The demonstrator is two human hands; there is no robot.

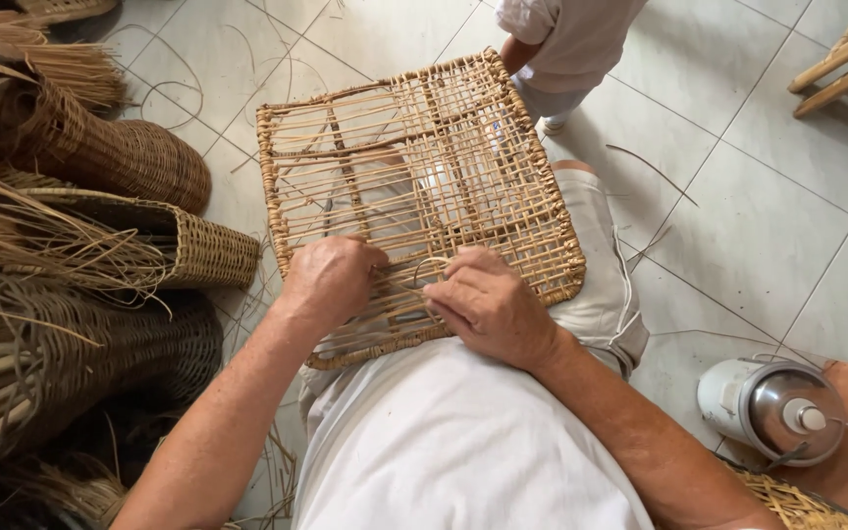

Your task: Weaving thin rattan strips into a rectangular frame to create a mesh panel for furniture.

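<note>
On your lap, the panel [414, 186] lies flat: a stiff cane frame, its rim bound, its open grid of pale strands only partly filled. Your left hand [331, 280] curls closed on the near edge; your right hand [488, 304] pinches a looped strand [427, 265].

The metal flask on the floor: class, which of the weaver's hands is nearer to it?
The right hand. It rests on the woven rattan panel, on the side toward the metal flask; the left hand lies farther away, beyond the right.
</note>
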